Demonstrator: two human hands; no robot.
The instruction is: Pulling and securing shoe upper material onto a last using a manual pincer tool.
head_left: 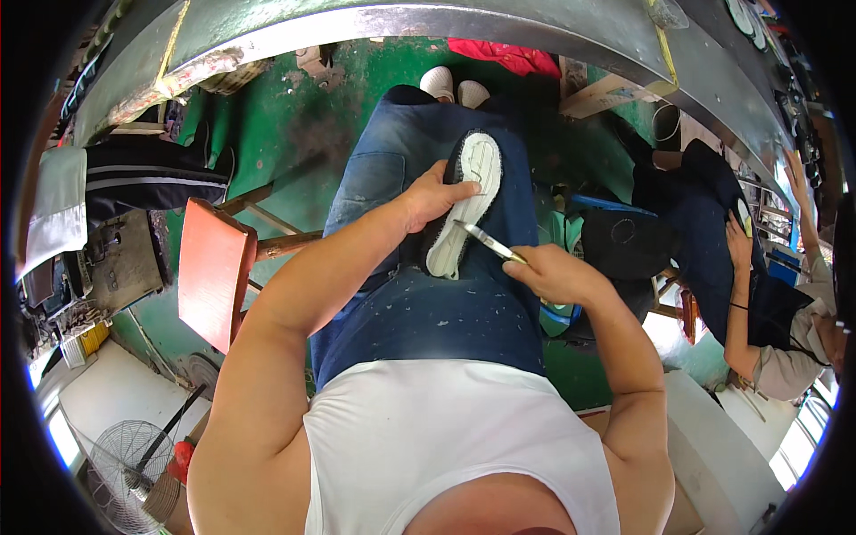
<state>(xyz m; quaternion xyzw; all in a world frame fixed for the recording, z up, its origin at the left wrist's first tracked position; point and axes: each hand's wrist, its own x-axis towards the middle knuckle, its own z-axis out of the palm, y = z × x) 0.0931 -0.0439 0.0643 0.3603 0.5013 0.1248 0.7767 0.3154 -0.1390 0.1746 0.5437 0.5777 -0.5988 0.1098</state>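
A shoe point(482, 157) lies bottom up over my lap, its underside whitish and its upper dark, with a stitched-looking edge. My left hand point(438, 197) is closed round its left side, the thumb pressing on the white underside. In my right hand point(555, 275) is a slim tool point(487, 242) with a silvery shaft and a yellowish end near the fingers. Its dark tip is over the narrower, nearer half of the underside; whether it touches I cannot tell. The tool's exact kind is too small to make out. Under the shoe, dark blue cloth point(446, 316) with pale specks covers my lap.
A metal-edged workbench point(428, 21) curves across the far side. An orange-red chair point(214, 272) stands at left, near another person's legs point(152, 174). At right, a co-worker point(744, 285) sits beyond a dark cap-like item point(624, 242). A wire fan point(134, 468) stands lower left.
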